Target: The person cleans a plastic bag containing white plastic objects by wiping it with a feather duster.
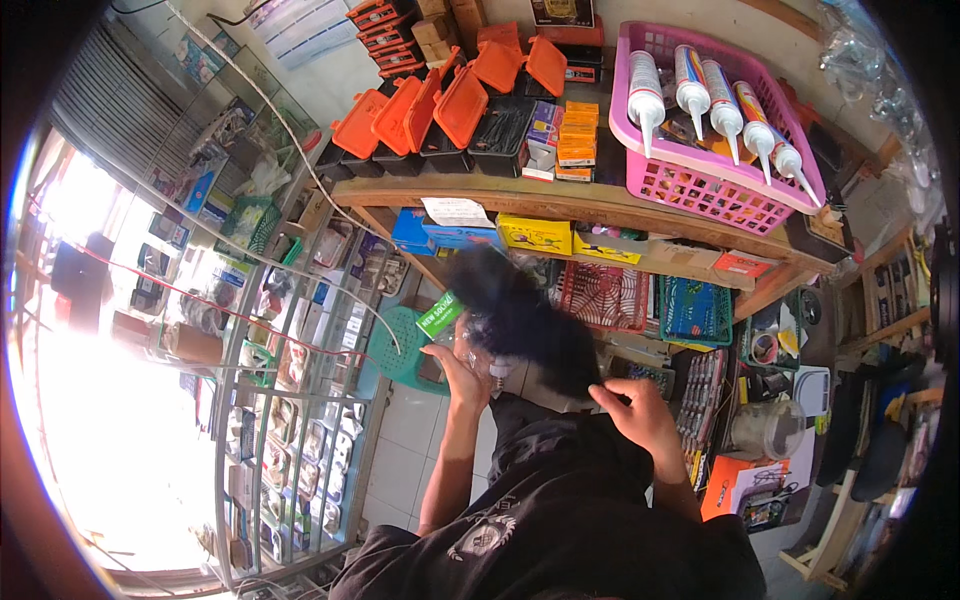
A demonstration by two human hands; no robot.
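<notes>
My left hand (468, 379) holds a clear plastic package with a green header card (438, 316) that bears white writing. Part of this package disappears behind a fluffy black duster (551, 341), which is blurred. At the duster's near end, my right hand (637, 411) has its thumb and fingers closed on it; a handle cannot be made out. The duster spans the space between both hands, its far end reaching towards the wooden shelf. Below the package, a green plastic stool (397, 349) stands on the tiled floor.
Black boxes with raised orange lids (459, 109) line the wooden shelf (480, 190). A pink basket (697, 184) on its right holds several sealant tubes (691, 79). Red (606, 292) and blue-green baskets (694, 309) sit beneath. Left stands a glass display case (300, 420); a rope (281, 124) hangs before it.
</notes>
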